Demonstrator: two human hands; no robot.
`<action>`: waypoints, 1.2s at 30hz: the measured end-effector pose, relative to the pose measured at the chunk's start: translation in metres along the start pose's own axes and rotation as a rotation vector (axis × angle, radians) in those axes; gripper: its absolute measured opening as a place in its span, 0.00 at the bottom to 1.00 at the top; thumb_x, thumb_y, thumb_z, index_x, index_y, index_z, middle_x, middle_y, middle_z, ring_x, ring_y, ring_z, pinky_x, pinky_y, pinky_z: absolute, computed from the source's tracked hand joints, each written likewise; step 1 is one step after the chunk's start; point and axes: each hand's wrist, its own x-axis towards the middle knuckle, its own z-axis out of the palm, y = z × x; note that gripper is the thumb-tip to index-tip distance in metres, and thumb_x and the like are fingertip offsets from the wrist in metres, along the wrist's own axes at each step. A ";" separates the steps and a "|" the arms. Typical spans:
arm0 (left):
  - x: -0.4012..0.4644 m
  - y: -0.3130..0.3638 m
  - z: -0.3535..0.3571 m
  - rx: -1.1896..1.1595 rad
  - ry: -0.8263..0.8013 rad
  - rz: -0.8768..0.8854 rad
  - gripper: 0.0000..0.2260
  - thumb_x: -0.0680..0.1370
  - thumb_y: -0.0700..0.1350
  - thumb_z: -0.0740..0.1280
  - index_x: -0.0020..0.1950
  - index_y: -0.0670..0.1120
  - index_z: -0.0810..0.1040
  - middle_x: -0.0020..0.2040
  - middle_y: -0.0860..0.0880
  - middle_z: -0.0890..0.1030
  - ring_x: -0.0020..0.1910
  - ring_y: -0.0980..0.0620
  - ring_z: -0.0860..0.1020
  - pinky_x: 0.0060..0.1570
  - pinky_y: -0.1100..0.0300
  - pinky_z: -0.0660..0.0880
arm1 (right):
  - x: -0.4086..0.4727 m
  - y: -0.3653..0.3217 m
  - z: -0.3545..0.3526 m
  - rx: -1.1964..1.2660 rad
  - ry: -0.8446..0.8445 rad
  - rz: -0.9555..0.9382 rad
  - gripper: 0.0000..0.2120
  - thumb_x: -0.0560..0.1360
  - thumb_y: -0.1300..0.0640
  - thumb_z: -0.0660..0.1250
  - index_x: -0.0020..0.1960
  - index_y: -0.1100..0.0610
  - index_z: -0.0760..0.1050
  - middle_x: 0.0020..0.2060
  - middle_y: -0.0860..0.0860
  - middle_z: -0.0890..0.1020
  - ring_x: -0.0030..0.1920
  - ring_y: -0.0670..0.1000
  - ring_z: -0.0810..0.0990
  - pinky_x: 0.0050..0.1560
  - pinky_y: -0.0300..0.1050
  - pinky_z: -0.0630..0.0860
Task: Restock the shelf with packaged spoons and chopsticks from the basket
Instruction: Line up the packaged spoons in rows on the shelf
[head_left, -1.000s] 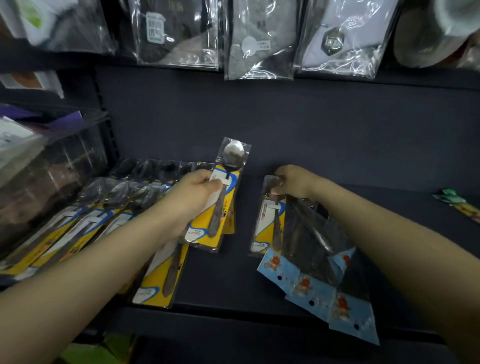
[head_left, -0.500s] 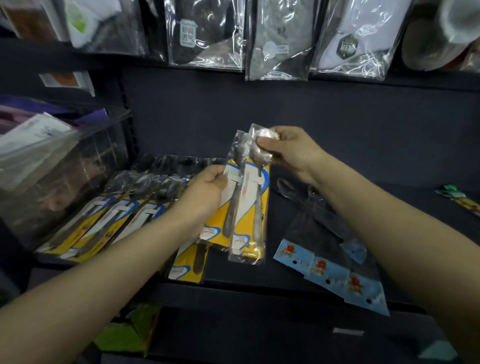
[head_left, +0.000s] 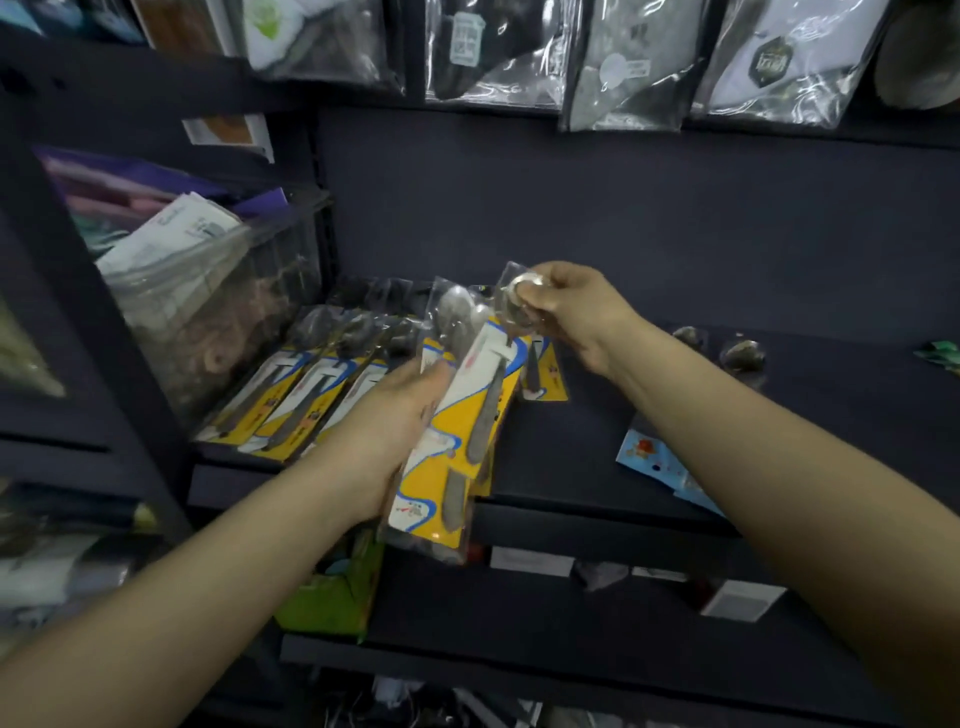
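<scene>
My left hand (head_left: 387, 415) grips a small stack of packaged spoons (head_left: 457, 431) on yellow and white cards, held upright above the front edge of the dark shelf (head_left: 597, 457). My right hand (head_left: 563, 306) pinches the clear top of the front packet at the spoon bowl. A row of the same yellow spoon packets (head_left: 311, 395) lies fanned on the shelf's left part. One more yellow packet (head_left: 540, 369) lies flat behind the held stack. Clear packets with blue cards (head_left: 660, 467) lie on the shelf under my right forearm. The basket is out of view.
A clear plastic bin (head_left: 208, 306) of goods stands left of the spoon row. Bagged items (head_left: 623, 67) hang from the shelf above. A green packet (head_left: 940, 353) lies at the far right. Lower shelves carry boxes and a green package (head_left: 332, 597).
Both hands rose slightly and came together; the packet in my right hand now lies against the front of the stack in my left hand. The view tilted down and left.
</scene>
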 end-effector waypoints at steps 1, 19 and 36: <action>-0.003 -0.002 -0.004 0.003 0.027 0.008 0.08 0.80 0.46 0.57 0.44 0.53 0.74 0.41 0.56 0.81 0.32 0.67 0.77 0.30 0.76 0.72 | 0.002 0.004 -0.006 0.035 0.025 0.054 0.10 0.77 0.64 0.63 0.37 0.55 0.72 0.23 0.46 0.77 0.29 0.45 0.77 0.44 0.46 0.78; -0.034 -0.001 -0.020 -0.053 0.068 -0.092 0.11 0.75 0.34 0.57 0.34 0.43 0.66 0.21 0.52 0.76 0.19 0.57 0.75 0.18 0.71 0.68 | -0.010 0.027 -0.008 -0.737 0.157 0.152 0.17 0.74 0.59 0.67 0.61 0.64 0.72 0.51 0.56 0.77 0.54 0.56 0.76 0.53 0.47 0.73; -0.025 0.004 0.008 -0.023 -0.072 -0.036 0.08 0.76 0.36 0.61 0.49 0.44 0.77 0.40 0.45 0.81 0.36 0.49 0.80 0.38 0.60 0.76 | -0.077 0.000 0.010 -0.058 -0.125 0.122 0.07 0.77 0.55 0.63 0.50 0.58 0.75 0.38 0.52 0.80 0.31 0.46 0.78 0.32 0.35 0.77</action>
